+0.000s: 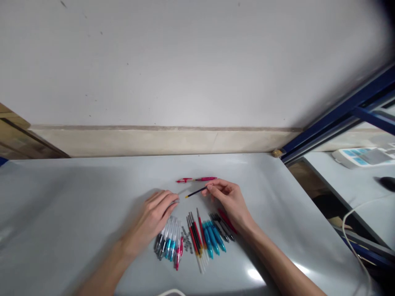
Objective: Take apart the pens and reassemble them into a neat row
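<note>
In from the far edge of the tabletop, the right hand pinches a dark refill at one end, leaving its yellow tip free toward the left hand, which grips what looks like a small clear part.

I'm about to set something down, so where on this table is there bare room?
Widest bare patch: the table left of the left hand. Another lies between the right hand and the table's right edge. Crowded: between the forearms, where clear barrels, small grey pieces, refills and blue barrels lie close together.
</note>
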Demonstrator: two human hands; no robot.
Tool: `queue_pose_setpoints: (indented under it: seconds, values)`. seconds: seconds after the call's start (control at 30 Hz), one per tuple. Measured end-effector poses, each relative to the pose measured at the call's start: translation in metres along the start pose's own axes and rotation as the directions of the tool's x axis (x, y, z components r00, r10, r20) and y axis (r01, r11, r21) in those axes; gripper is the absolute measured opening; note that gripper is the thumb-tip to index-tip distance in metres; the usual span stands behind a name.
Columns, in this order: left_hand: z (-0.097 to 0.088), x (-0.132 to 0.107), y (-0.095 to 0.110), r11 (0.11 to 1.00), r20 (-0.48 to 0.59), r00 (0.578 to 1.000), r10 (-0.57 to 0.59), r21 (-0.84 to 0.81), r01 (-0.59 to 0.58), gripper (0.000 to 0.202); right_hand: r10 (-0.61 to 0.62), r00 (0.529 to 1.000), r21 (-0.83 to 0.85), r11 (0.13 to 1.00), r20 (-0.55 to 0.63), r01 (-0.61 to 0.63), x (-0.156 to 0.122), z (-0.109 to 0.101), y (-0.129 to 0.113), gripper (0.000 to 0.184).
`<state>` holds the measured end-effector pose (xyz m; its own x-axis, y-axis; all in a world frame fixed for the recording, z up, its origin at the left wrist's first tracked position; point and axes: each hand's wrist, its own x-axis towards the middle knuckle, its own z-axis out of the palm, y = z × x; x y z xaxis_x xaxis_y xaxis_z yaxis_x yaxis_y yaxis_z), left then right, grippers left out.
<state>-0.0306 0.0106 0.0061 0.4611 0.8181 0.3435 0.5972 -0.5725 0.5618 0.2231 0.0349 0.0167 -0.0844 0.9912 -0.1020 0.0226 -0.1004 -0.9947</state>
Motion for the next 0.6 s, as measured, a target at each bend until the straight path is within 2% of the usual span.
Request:
queue_pose_setpoints:
  seconds: [0.13,0.27,0.43,0.5,0.6]
  values:
    - [-0.001,0.000,0.004,1.000,0.007,1.000,0.003,0.001,-0.003,0.020,-0.024,0.998,-0.043,0.999,0.064,0.027,-0.005,0.005,0.000,0.030]
    - [0.001,-0.002,0.010,1.000,0.004,1.000,0.017,0.018,-0.017,0.022,-0.110,0.973,-0.194,0.969,0.203,0.151,-0.015,0.015,-0.002,0.025]
    - [0.007,-0.002,0.013,0.998,-0.050,0.997,0.065,0.015,-0.065,0.024,-0.187,0.960,-0.300,0.922,0.207,0.244,-0.023,0.024,-0.006,0.032]
    - [0.011,-0.003,0.014,0.996,-0.054,0.995,0.085,0.026,-0.083,0.022,-0.203,0.957,-0.308,0.915,0.205,0.260,-0.025,0.027,-0.006,0.034]
    - [0.014,-0.004,0.015,0.991,-0.031,0.995,0.096,0.093,-0.093,0.023,-0.215,0.941,-0.286,0.914,0.262,0.289,-0.026,0.029,-0.004,0.035]
